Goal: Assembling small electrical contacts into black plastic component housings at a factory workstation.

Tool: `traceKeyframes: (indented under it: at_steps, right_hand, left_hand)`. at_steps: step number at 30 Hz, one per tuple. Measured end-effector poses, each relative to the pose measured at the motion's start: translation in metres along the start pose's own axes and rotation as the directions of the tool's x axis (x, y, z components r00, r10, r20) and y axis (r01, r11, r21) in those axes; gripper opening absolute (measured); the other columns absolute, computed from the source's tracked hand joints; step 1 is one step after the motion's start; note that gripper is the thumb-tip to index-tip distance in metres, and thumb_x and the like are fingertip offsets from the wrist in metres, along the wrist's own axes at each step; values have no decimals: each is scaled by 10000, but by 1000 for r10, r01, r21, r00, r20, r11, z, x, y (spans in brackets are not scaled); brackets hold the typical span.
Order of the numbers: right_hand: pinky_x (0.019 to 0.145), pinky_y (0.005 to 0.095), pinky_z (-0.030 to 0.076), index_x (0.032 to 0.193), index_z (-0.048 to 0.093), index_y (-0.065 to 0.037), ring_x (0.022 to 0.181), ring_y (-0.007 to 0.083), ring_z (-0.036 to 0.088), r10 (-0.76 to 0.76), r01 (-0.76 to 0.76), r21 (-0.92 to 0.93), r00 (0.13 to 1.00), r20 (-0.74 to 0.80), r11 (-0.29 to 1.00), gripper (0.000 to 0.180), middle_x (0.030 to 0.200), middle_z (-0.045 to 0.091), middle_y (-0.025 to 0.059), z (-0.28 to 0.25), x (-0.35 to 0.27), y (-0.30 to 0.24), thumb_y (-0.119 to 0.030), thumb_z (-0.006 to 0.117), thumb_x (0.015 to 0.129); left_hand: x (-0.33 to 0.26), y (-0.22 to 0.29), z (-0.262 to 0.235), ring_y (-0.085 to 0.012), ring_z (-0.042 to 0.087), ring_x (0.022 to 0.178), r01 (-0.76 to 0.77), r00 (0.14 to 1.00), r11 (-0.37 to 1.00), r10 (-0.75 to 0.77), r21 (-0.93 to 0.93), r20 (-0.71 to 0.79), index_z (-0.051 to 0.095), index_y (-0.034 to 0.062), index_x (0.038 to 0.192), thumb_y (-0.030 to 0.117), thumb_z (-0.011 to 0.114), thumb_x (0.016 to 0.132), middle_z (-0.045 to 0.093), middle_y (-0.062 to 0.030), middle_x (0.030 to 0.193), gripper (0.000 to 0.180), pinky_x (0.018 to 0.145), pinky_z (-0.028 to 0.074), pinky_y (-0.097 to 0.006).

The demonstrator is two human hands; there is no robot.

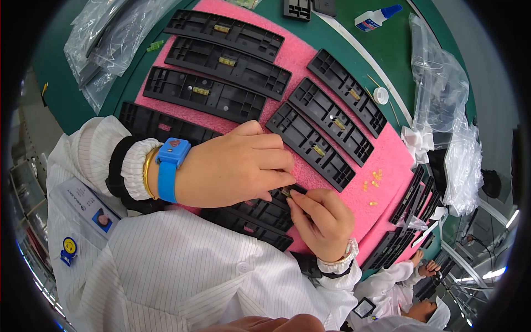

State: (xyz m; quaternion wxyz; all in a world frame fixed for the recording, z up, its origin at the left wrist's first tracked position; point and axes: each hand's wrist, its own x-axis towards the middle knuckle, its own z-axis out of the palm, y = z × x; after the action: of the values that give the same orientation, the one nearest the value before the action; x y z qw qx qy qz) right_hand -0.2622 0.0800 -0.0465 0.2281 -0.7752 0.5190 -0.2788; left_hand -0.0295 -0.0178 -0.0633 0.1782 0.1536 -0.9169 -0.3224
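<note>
Nearest to us, our right hand (323,218) comes up from the lower edge in a white striped sleeve, its fingers (303,206) pinched shut on a small yellowish part (286,192) that is mostly hidden between the fingertips. Our left hand (238,163) reaches in from the left, wearing a blue wrist strap (168,166) and a gold bangle (148,171); its fingers (279,178) are curled down and closed, their tips meeting the right hand's at that same small part. We cannot tell whether the left fingers actually grip it or only press beside it. Both hands work over a black plastic tray piece (260,213) lying under them on the pink foam mat (293,61).

Just beyond, to the right, three more black tray pieces (310,146) lie side by side at a slant, each with a small yellow insert. A few loose yellow parts (373,182) are scattered on the mat near the right edge, next to a stack of black pieces (412,196).

Further off, three long black tray pieces (204,94) lie in a row across the mat. The mat rests on a green desk (398,39). At the far side stands a white glue bottle with a blue cap (376,17), a small white cap (380,95), and clear plastic bags (440,88) at right and at upper left.

At lower right, another person's hands (423,268) show in white sleeves.
</note>
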Motion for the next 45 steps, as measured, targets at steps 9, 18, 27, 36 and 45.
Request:
traceKeyframes:
  at_steps: [9,18,27,36,45]
  right_hand:
    - [510,312,495,952,744,-23,623,192,629,7,-7,10,1000,10,1000,224,826,629,56,0,1,0,-5,832,747]
    - [490,316,476,936,740,-33,612,188,617,-6,5,18,1000,6,1000,212,821,622,48,2,0,3,-16,835,748]
    - [496,303,475,925,744,-20,602,191,614,69,-69,88,998,6,994,191,808,633,63,1,3,0,6,823,752]
    - [497,306,472,932,752,-25,592,190,609,50,-49,52,999,-12,997,195,802,636,59,2,1,-2,2,825,754]
    - [532,311,483,954,759,-39,635,201,621,121,-122,123,993,12,985,202,808,634,59,2,-2,0,-17,819,762]
  left_hand:
    - [0,1,-2,-213,558,1027,3,1000,1000,-3,-2,7,703,92,1160,235,789,747,633,-4,1132,446,816,390,-383]
    - [-1,-1,0,-221,553,1027,-3,1000,999,2,-54,-16,705,81,1157,218,795,744,624,-18,1133,445,838,393,-393]
    - [0,-1,-3,-222,547,1030,-3,1000,998,3,-57,-3,709,81,1166,211,811,721,615,-17,1142,475,836,389,-393]
    - [-2,0,0,-215,544,1029,-9,1000,999,9,-46,-12,707,90,1166,218,816,714,611,-12,1137,482,831,382,-390]
    - [3,20,-7,-223,551,1024,45,999,996,-46,77,9,703,92,1112,195,797,714,613,-35,1106,422,851,392,-380]
